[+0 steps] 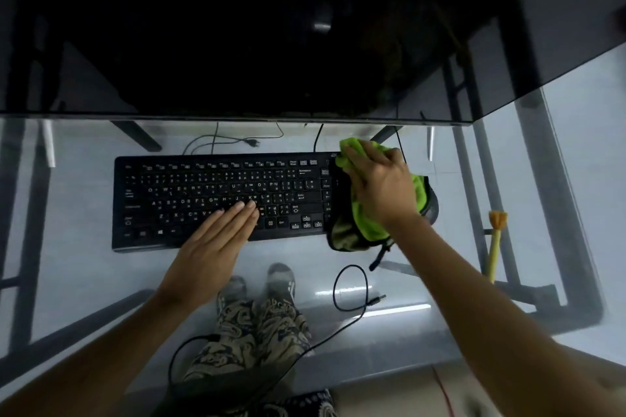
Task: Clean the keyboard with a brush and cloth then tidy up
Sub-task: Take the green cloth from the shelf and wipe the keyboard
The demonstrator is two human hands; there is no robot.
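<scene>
Under the glass desk point(101, 281), nearest the camera, patterned trousers point(237, 332) and 2 shoes point(267, 281) show through, with a black cable point(349, 301) looping across the glass just right of them. Farther out, the left hand point(216, 244) lies flat, fingers straight and together, on the lower middle keys of the black keyboard point(210, 186). At the keyboard's right end, the right hand point(379, 183) presses down with curled fingers grasping a green cloth point(366, 220). Well to the right lies a yellow brush point(494, 244), apart from both hands. Beyond everything, a dark monitor point(271, 27) fills the far side.
</scene>
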